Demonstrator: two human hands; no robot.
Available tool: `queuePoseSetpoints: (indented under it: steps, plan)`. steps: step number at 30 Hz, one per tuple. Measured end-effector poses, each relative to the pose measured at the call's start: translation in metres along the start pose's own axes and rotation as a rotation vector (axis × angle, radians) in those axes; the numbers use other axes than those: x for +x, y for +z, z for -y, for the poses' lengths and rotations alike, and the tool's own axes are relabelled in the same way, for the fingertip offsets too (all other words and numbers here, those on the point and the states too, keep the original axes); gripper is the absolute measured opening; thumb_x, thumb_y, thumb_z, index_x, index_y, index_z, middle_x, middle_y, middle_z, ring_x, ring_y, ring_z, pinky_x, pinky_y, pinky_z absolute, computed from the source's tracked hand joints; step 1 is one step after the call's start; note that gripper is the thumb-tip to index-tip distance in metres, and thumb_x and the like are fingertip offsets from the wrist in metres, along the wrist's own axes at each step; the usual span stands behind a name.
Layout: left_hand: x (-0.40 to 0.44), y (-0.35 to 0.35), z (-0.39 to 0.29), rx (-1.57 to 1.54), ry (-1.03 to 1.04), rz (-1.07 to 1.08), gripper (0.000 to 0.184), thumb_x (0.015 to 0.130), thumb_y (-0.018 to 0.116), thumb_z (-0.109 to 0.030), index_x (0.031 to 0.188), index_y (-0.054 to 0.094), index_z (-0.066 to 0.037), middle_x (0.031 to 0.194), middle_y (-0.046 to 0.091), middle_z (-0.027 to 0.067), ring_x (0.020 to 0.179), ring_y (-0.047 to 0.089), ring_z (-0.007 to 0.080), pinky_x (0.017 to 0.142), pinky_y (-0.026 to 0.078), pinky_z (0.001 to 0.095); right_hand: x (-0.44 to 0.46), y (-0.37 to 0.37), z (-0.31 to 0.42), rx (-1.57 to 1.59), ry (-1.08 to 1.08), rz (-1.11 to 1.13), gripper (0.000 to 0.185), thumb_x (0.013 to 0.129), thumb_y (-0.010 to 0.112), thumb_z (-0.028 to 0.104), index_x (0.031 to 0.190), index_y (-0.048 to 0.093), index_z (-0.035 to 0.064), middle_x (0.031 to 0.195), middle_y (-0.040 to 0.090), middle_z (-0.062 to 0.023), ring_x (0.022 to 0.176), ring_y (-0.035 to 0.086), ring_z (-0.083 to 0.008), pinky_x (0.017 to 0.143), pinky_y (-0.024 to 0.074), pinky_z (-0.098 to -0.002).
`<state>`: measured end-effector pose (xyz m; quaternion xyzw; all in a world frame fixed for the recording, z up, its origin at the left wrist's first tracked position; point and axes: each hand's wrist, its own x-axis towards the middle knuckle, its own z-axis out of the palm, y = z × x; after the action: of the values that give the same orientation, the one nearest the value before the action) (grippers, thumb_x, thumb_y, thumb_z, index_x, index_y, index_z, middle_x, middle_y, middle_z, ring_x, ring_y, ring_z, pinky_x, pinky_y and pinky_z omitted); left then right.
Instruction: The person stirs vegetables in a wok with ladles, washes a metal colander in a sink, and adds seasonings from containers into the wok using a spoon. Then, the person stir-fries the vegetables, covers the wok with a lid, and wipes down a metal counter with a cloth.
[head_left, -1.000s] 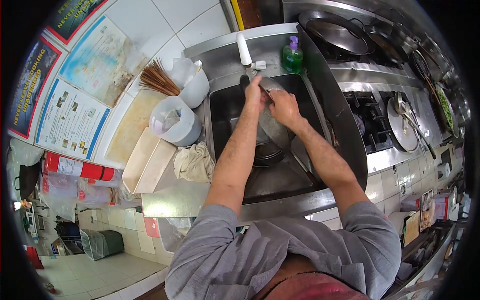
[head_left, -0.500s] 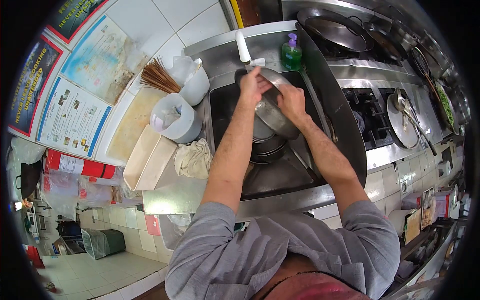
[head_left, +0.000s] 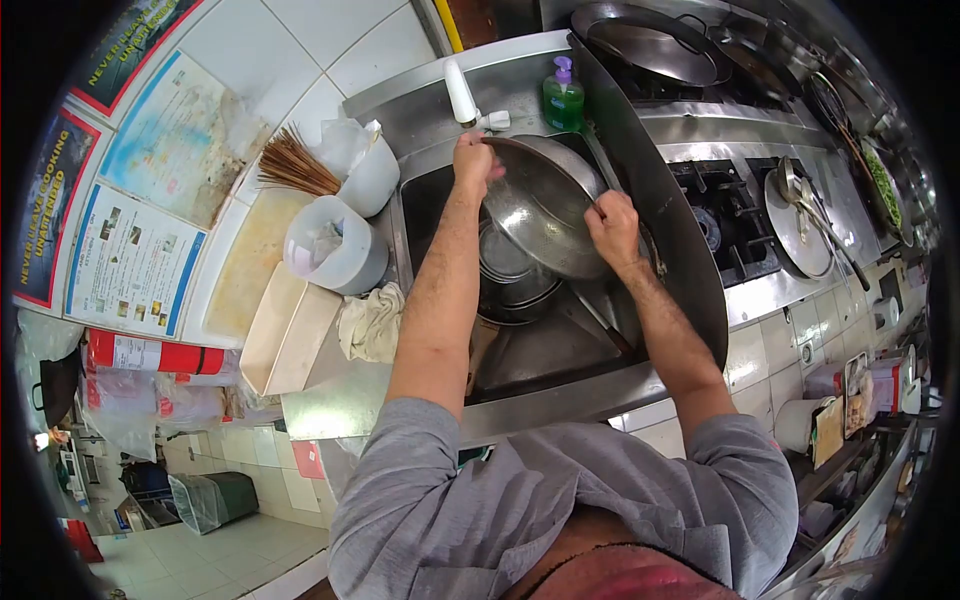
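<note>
A wide, shiny metal bowl (head_left: 545, 215) is tilted over the sink (head_left: 540, 400), its surface wet-looking with bright glints. My right hand (head_left: 612, 230) is closed on its right rim. At the upper left rim, just below the tap (head_left: 462, 95), my left hand (head_left: 475, 163) grips the bowl with curled, slightly blurred fingers. Under the bowl, dark round pans (head_left: 515, 295) sit stacked in the basin, partly hidden. A long-handled utensil (head_left: 603, 325) lies beside them on the sink floor.
Green soap in a pump bottle (head_left: 563, 100) stands behind the sink. To the left are white tubs (head_left: 335, 245), a bundle of thin sticks (head_left: 298, 165), a cloth (head_left: 370, 325) and a beige bin (head_left: 287, 330). Right of the metal partition (head_left: 670, 240) is a gas burner (head_left: 708, 228).
The bowl has turned so more of its broad surface faces me. My left hand has gone from spread fingers over it to its upper left rim. My right hand stays on the right rim.
</note>
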<state>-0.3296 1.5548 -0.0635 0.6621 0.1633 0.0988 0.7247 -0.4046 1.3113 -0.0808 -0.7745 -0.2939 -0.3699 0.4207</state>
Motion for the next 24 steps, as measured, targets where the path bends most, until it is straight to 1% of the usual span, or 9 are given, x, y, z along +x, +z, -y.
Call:
queuePoseSetpoints:
  steps: [2, 4, 8, 12, 15, 16, 21, 23, 24]
  plan:
    - [-0.006, -0.003, -0.003, 0.343, 0.139, -0.006, 0.036, 0.073, 0.064, -0.019, 0.103, 0.05, -0.002, 0.096, 0.051, 0.0148, 0.086, 0.054, 0.0284, 0.072, 0.047, 0.0454, 0.016, 0.005, -0.009, 0.047, -0.011, 0.055, 0.016, 0.065, 0.059, -0.001, 0.063, 0.043, 0.001, 0.062, 0.046, -0.0138, 0.061, 0.049, -0.0334, 0.057, 0.039, -0.0406]
    - [-0.037, -0.002, -0.025, 1.118, 0.658, -0.406, 0.03, 0.07, 0.067, -0.022, 0.093, 0.056, -0.005, 0.091, 0.052, 0.0101, 0.092, 0.05, 0.0276, 0.079, 0.039, 0.045, 0.031, 0.017, -0.018, 0.097, 0.01, 0.103, 0.017, 0.067, 0.06, 0.002, 0.064, 0.044, 0.001, 0.063, 0.046, -0.014, 0.062, 0.049, -0.0336, 0.057, 0.0391, -0.0403]
    - [-0.052, -0.032, -0.054, 1.431, 0.727, -0.253, 0.029, 0.067, 0.07, -0.029, 0.08, 0.056, -0.008, 0.087, 0.056, 0.0084, 0.089, 0.052, 0.029, 0.078, 0.038, 0.0406, 0.063, 0.053, -0.033, 0.132, 0.013, 0.286, 0.021, 0.072, 0.064, 0.01, 0.068, 0.046, 0.0014, 0.069, 0.049, -0.0134, 0.067, 0.051, -0.0321, 0.059, 0.0396, -0.0396]
    - [-0.068, -0.056, -0.066, 1.378, 0.534, 0.038, 0.028, 0.07, 0.068, -0.026, 0.077, 0.053, -0.004, 0.075, 0.061, 0.0154, 0.075, 0.059, 0.0327, 0.065, 0.041, 0.0437, 0.092, 0.084, -0.027, 0.083, 0.237, 0.423, 0.02, 0.072, 0.067, 0.014, 0.074, 0.05, 0.002, 0.079, 0.053, -0.0124, 0.08, 0.053, -0.0297, 0.068, 0.0408, -0.0386]
    - [-0.082, -0.062, -0.07, 1.29, 0.373, 0.036, 0.022, 0.073, 0.065, -0.023, 0.083, 0.056, -0.006, 0.082, 0.062, 0.015, 0.086, 0.057, 0.034, 0.072, 0.042, 0.0457, 0.096, 0.113, -0.017, 0.162, 0.338, 0.453, 0.02, 0.07, 0.068, 0.014, 0.078, 0.054, 0.003, 0.08, 0.053, -0.0131, 0.083, 0.053, -0.0306, 0.073, 0.0418, -0.0375]
    - [-0.081, -0.067, -0.068, 1.293, 0.366, 0.025, 0.022, 0.073, 0.065, -0.023, 0.083, 0.056, -0.006, 0.082, 0.062, 0.015, 0.086, 0.057, 0.034, 0.072, 0.042, 0.0457, 0.092, 0.125, -0.015, 0.088, 0.211, 0.364, 0.017, 0.07, 0.067, 0.012, 0.081, 0.056, 0.0037, 0.083, 0.055, -0.0127, 0.084, 0.053, -0.0308, 0.075, 0.0428, -0.0367]
    - [-0.076, -0.092, -0.052, 1.19, 0.427, -0.093, 0.024, 0.068, 0.068, -0.016, 0.08, 0.055, -0.001, 0.074, 0.058, 0.0176, 0.073, 0.057, 0.0332, 0.066, 0.043, 0.0391, 0.077, 0.169, 0.003, 0.201, 0.467, 0.177, 0.014, 0.069, 0.06, 0.005, 0.082, 0.056, 0.0022, 0.084, 0.057, -0.0125, 0.077, 0.056, -0.0275, 0.07, 0.0466, -0.0369]
    - [-0.072, -0.093, -0.039, 1.098, 0.363, -0.12, 0.021, 0.067, 0.068, -0.013, 0.08, 0.055, 0.0, 0.074, 0.059, 0.0157, 0.072, 0.058, 0.0294, 0.065, 0.044, 0.0373, 0.079, 0.178, 0.008, 1.117, 1.141, 0.292, 0.012, 0.069, 0.056, 0.001, 0.08, 0.055, -0.0005, 0.079, 0.056, -0.0118, 0.066, 0.057, -0.0235, 0.059, 0.0491, -0.0354]
    - [-0.07, -0.095, -0.03, 1.004, 0.303, -0.149, 0.019, 0.066, 0.067, -0.009, 0.079, 0.056, 0.0, 0.073, 0.06, 0.0138, 0.071, 0.058, 0.0256, 0.065, 0.045, 0.0355, 0.083, 0.172, 0.016, 1.202, 1.183, 0.266, 0.013, 0.068, 0.051, -0.004, 0.081, 0.055, -0.0026, 0.077, 0.055, -0.0114, 0.059, 0.056, -0.0216, 0.054, 0.0504, -0.033]
